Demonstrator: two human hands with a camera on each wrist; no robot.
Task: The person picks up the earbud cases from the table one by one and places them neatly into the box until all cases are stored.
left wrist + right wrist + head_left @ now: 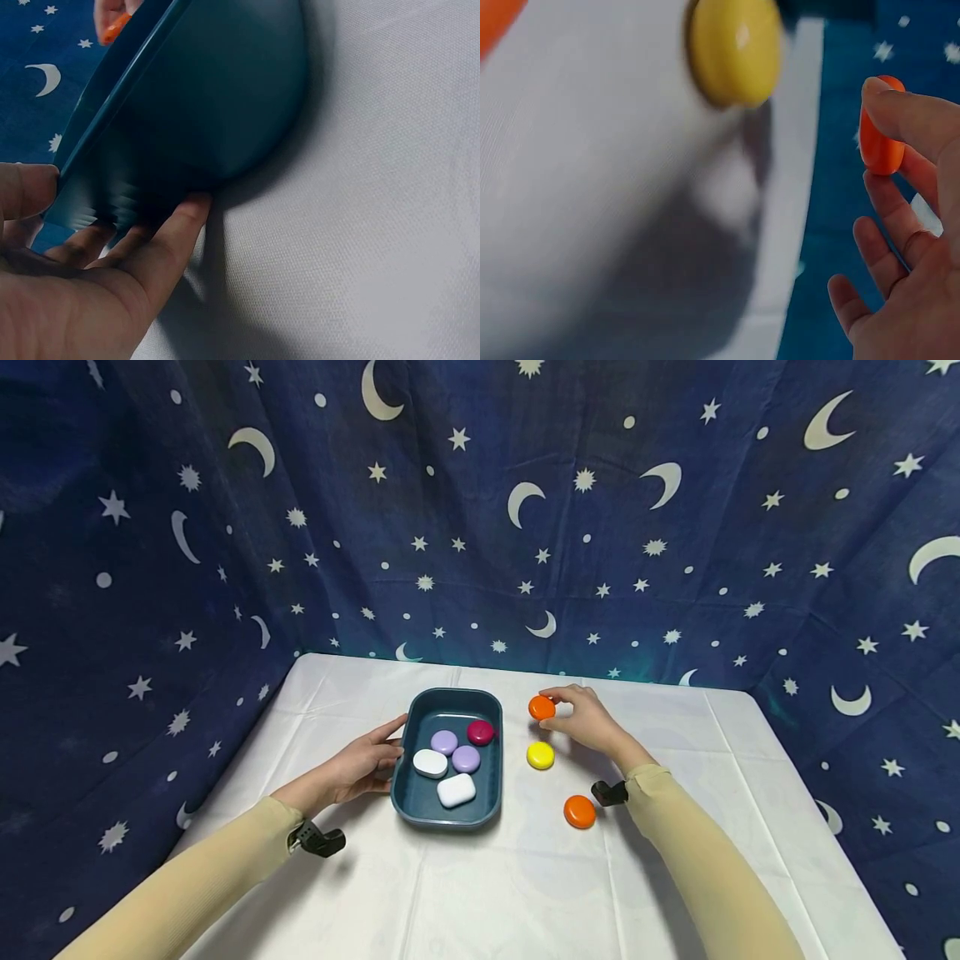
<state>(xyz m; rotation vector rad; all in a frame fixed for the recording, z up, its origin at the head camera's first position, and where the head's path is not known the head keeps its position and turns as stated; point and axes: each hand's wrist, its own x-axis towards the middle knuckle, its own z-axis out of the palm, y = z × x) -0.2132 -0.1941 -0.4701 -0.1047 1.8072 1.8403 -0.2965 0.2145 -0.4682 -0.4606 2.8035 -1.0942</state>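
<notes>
My right hand (587, 720) pinches a glossy orange rounded disc (542, 707) between thumb and fingers, to the right of a dark teal rectangular tray (447, 820). In the right wrist view the same orange disc (883, 139) is held above the table, the other fingers spread loosely. My left hand (362, 764) rests against the tray's left outer wall; in the left wrist view its fingertips touch the teal wall (217, 97), with the thumb by the rim. Inside the tray lie two lilac discs (466, 759), a crimson piece (480, 732) and two white rounded blocks (456, 791).
A yellow disc (540, 755) lies on the table just below my right hand. Nearer to me is another orange disc (580, 812), left of the right wrist. A white cloth (495, 893) covers the table; dark blue curtains (480, 510) with moons and stars surround it.
</notes>
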